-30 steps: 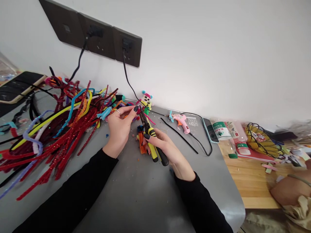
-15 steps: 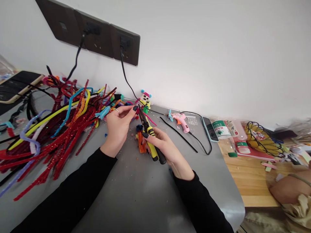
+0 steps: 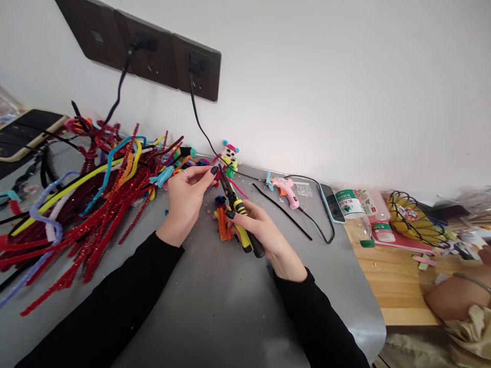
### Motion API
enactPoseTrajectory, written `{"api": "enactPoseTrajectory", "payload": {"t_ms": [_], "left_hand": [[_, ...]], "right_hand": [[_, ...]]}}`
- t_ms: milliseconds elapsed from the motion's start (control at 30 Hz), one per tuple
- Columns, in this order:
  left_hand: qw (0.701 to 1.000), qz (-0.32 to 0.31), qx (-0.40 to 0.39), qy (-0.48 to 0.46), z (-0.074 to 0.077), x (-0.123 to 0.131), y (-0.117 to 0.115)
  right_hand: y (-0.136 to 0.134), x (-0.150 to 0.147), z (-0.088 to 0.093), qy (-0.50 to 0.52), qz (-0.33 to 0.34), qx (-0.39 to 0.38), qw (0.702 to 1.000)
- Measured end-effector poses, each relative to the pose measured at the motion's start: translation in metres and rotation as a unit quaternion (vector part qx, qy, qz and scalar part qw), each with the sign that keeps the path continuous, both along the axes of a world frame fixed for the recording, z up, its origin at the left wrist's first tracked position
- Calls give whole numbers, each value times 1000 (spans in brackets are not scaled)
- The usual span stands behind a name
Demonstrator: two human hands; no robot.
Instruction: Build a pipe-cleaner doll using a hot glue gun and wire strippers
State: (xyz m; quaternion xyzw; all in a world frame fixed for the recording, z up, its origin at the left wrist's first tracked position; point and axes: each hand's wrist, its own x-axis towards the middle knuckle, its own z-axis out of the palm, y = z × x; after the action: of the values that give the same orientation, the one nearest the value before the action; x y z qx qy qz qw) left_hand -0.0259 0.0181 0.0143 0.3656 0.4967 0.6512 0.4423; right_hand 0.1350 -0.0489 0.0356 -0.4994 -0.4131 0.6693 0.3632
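Note:
My right hand [image 3: 258,225] is wrapped round the yellow-and-black handles of a pair of pliers [image 3: 240,207], whose jaws point up and to the left. At the jaw tips, my left hand [image 3: 186,197] pinches a small dark-pink fuzzy piece [image 3: 218,175], mostly hidden by the fingers. Below the pliers lies an orange pipe-cleaner figure [image 3: 222,222] with a dark top, partly behind my right fingers. A bright pink pipe cleaner [image 3: 240,189] runs out behind the pliers. Beyond the hands, a small multicoloured pipe-cleaner bear [image 3: 230,156] stands by the wall.
Pipe cleaners [image 3: 103,204], mostly red, heap on the grey table's left. To the right lie a black pipe cleaner [image 3: 282,210], a corded pink glue gun [image 3: 289,193] and a phone [image 3: 332,203]. Bottles [image 3: 351,204] and a yellow basket [image 3: 412,217] lie farther right, near a person's arm [image 3: 456,296].
The pliers' handles have shifted very slightly to the right in my right hand. My left hand keeps its pinch at the jaw tips, and the table things stay put.

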Motion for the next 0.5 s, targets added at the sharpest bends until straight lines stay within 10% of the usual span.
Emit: {"api": "enactPoseTrajectory", "payload": {"t_ms": [500], "left_hand": [[1000, -9, 4, 9, -3, -2, 1]], "right_hand": [[3, 2, -7, -15, 0, 8, 1000]]}}
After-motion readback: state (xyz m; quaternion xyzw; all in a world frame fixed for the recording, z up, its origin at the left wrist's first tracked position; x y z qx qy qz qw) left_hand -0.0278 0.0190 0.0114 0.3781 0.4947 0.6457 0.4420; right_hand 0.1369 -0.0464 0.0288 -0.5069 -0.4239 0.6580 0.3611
